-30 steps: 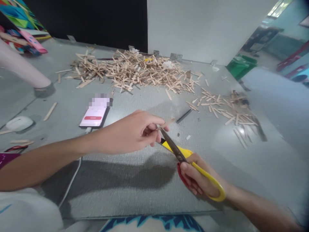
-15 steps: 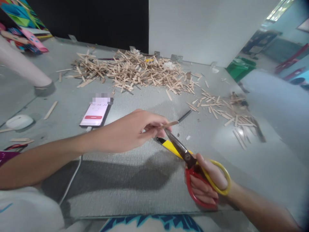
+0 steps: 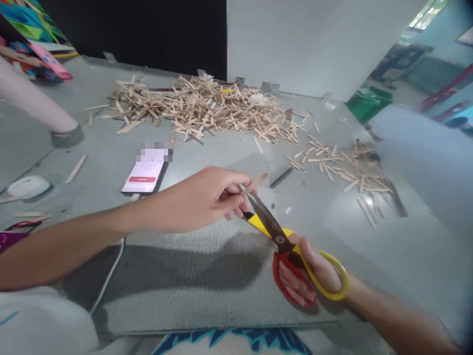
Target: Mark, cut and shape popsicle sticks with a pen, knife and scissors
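Note:
My left hand [image 3: 218, 195] pinches a short flat wooden stick [image 3: 257, 183] between thumb and fingers, above the middle of the table. The stick's rounded end points up and to the right. My right hand [image 3: 314, 271] grips scissors [image 3: 280, 239] with one red and one yellow handle, thumb through the yellow loop and fingers through the red one. The blades point up and left, slightly apart, with their tips close to the stick and the left fingertips. Whether the blades touch the stick I cannot tell. Under the blades lies a yellow and black tool [image 3: 258, 224], partly hidden.
A large heap of wooden sticks [image 3: 207, 111] spreads along the back, with a smaller scatter [image 3: 332, 162] at right. A phone [image 3: 145, 172] with a white cable [image 3: 114, 271] lies left. A dark pen-like stick [image 3: 282, 177] and white mouse [image 3: 28, 187] rest on the grey table [image 3: 166, 296].
The wooden stick has tilted more upright in my left hand. The scissors have shifted slightly left, and their handles have spread a little wider.

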Demonstrator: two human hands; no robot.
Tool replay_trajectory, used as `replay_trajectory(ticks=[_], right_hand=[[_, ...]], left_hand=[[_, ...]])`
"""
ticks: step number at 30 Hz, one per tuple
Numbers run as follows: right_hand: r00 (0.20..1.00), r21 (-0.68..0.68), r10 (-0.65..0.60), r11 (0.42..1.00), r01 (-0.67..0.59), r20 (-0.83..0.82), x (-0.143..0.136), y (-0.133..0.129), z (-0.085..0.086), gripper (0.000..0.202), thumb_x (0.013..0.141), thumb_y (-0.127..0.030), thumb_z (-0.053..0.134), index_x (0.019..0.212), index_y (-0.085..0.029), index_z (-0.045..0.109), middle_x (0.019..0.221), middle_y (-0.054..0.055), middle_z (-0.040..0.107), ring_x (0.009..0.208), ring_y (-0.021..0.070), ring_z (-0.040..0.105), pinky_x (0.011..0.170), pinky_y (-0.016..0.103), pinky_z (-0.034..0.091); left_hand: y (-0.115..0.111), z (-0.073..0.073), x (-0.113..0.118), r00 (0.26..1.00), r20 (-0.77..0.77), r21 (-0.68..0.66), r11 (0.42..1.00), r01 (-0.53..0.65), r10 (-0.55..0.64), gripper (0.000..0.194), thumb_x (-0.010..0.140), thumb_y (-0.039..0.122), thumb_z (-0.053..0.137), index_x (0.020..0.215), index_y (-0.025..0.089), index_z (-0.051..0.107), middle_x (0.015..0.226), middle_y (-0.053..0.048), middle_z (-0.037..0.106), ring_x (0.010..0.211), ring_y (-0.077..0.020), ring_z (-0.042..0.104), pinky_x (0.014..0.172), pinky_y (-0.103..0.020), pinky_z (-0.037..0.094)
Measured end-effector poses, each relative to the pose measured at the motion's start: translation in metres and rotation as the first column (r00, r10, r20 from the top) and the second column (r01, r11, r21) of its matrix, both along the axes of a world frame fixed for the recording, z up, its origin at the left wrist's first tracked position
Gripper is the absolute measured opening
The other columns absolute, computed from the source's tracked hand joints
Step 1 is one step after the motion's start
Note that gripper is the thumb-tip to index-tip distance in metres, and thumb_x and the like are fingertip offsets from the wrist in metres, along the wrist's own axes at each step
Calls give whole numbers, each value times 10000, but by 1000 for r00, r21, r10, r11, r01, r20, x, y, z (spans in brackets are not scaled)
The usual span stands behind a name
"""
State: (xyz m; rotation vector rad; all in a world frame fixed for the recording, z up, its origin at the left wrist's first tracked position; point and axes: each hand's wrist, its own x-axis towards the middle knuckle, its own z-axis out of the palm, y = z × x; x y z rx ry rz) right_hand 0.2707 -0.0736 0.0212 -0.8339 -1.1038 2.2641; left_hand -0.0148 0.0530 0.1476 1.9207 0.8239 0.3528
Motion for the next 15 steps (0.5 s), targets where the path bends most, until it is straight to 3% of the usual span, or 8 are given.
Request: replay_trajectory(ticks=[10,15], right_hand=[[994,145,34,988,-49,102,-6,11,22,872,999,-943,388,557,-204,529,411,-13,486,278,83,417,278,187,314],[997,125,23,992,-31,71,-7,11,23,844,1010,-918,410,590,-201,558,400,-41,444,277,88,404,282,190,313]], left_hand=[[-3,7,-2,990,-87,61,991,118,-112,205,1072,201,539,1034,211,740,949,-9,833,796,-148,790,696,-240,577],[-7,6,0,997,-34,16,998,63,-62,185,1086,204,527,1016,197,699,966,-14,841,776,-142,800,693,-231,601]])
